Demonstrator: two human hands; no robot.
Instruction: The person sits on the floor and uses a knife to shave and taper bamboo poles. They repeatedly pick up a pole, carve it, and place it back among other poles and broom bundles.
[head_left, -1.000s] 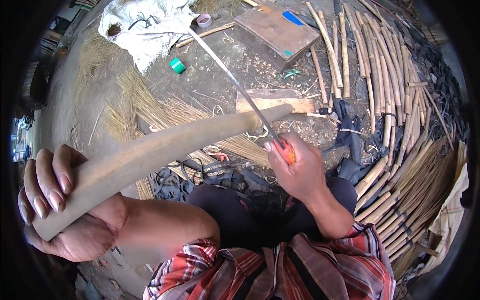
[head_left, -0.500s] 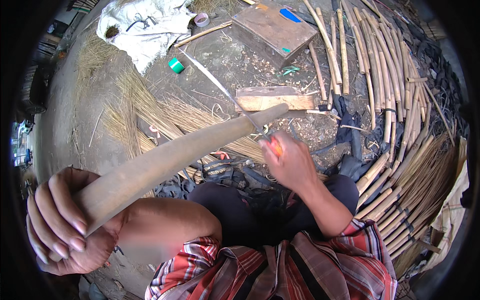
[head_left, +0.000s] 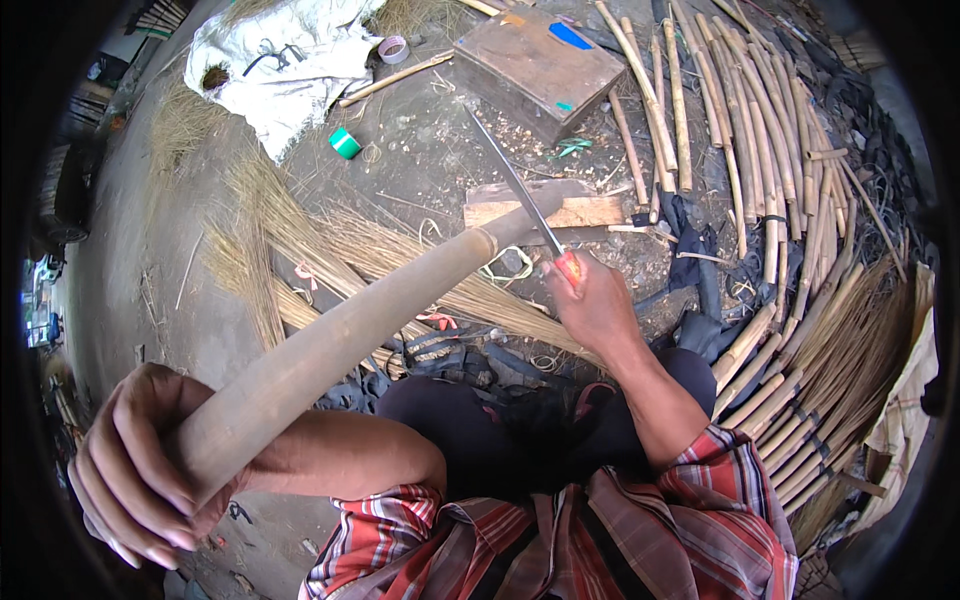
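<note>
My left hand [head_left: 135, 460] is wrapped round the near end of a thick bamboo pole [head_left: 350, 335], which slants up to the right. The pole's far end overlaps a wooden block [head_left: 590, 211] on the ground; whether the two touch I cannot tell. A long, narrow-bladed knife [head_left: 512, 178] is in my right hand [head_left: 598, 305], fingers closed round its red-orange handle. Its blade points up and to the left, crossing over the pole's tip. Whether blade and bamboo are in contact is unclear. My knees are bent below the pole.
Bundles of thin sticks [head_left: 350, 240] lie beyond the pole. Many bamboo poles [head_left: 760, 130] are stacked at right, beside a brush-like bundle [head_left: 850, 350]. A wooden box [head_left: 530, 65], white sack [head_left: 290, 70], green tape roll [head_left: 344, 143] and dark strips [head_left: 470, 360] surround the work spot.
My right hand has moved slightly right, and the knife blade has swung steeper, nearer the pole's tip. My left hand has shifted a little right and down, and the pole has turned.
</note>
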